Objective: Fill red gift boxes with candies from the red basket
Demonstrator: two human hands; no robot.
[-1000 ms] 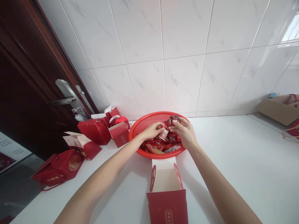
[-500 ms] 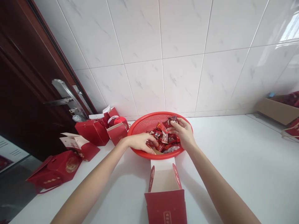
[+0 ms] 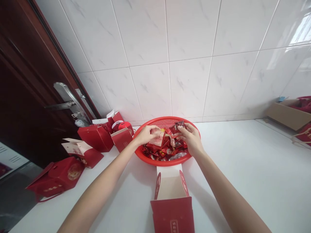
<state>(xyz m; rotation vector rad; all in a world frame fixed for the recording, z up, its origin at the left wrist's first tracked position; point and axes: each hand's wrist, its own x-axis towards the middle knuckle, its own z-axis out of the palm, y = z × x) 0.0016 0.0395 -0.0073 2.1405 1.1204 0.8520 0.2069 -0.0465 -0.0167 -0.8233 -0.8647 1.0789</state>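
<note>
A red plastic basket (image 3: 167, 163) on the white table holds many red-wrapped packets (image 3: 165, 154). At its left side my left hand (image 3: 148, 134) pinches a flat pink-and-red packet (image 3: 156, 139) above the pile. Over the right side, my right hand (image 3: 190, 137) is closed on a dark red wrapped packet (image 3: 179, 126), with other small wrappers by its fingertips. In front of the basket stands an open red box (image 3: 172, 213), its cream inside showing and its flaps raised; neither hand touches it.
Several red gift boxes (image 3: 94, 137) stand along the table's left side, near a dark door with a metal handle (image 3: 69, 100). A cardboard box (image 3: 286, 115) with red things sits at the far right. White tiles (image 3: 189, 87) rise behind.
My left hand has risen from the pile and moved back, now with the flat pink-and-red packet in its fingers. My right hand has hardly moved.
</note>
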